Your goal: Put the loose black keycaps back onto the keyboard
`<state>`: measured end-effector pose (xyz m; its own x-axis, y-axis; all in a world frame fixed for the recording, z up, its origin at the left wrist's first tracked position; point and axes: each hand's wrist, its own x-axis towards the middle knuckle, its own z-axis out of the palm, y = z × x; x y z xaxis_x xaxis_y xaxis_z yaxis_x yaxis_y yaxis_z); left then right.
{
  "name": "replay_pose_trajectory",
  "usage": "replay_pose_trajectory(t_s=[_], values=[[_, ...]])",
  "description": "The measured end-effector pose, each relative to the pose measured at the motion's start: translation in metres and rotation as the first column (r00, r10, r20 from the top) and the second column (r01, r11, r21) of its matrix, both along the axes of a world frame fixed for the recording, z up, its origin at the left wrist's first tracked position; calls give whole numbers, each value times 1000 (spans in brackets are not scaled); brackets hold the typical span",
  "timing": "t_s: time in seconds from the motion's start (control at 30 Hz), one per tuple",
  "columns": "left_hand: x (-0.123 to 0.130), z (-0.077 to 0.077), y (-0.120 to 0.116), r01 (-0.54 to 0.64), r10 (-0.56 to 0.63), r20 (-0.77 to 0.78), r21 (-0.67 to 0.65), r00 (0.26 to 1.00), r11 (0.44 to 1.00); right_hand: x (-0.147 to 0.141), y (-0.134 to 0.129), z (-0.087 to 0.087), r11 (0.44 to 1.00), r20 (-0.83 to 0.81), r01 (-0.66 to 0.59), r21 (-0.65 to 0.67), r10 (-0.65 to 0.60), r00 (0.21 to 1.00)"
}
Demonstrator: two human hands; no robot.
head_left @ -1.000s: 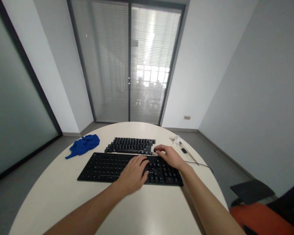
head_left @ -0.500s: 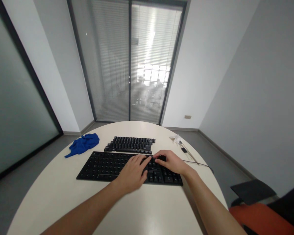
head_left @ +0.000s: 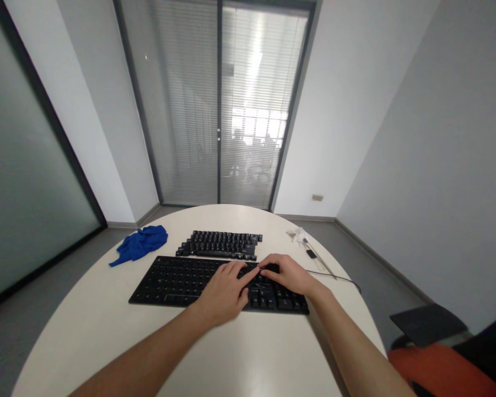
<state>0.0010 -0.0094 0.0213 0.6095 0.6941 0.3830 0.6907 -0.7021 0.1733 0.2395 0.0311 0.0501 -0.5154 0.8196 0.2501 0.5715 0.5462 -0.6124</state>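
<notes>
A black keyboard (head_left: 169,281) lies on the table in front of me; its left part shows bare key sockets, while keycaps sit on its right part. My left hand (head_left: 224,292) rests over the keyboard's middle, fingers spread, the index finger reaching to my right hand's fingertips. Above the upper right of the board, my right hand (head_left: 288,273) is bent with thumb and index finger almost together. Whatever may be between them is too small to tell. Behind the keyboard, loose black keycaps (head_left: 221,244) stand in rows.
A crumpled blue cloth (head_left: 139,245) lies at the table's left. To the right are a white crumpled item (head_left: 298,235), a thin stick (head_left: 320,258), a small black piece (head_left: 311,254) and a cable (head_left: 334,274). An orange-seated chair (head_left: 442,369) stands lower right of the white round table (head_left: 248,353).
My left index finger has shifted slightly right, closer to my right fingertips. My right hand has hardly moved, and the keycaps and cloth stay in place.
</notes>
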Motion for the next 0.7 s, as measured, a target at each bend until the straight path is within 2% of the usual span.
replay_pose_trajectory(t_s=[0.7], values=[[0,5,-1,-2,1,-9,-18,1000,1000,1,1,-1,1000,-1,25,-19,-25,1000]])
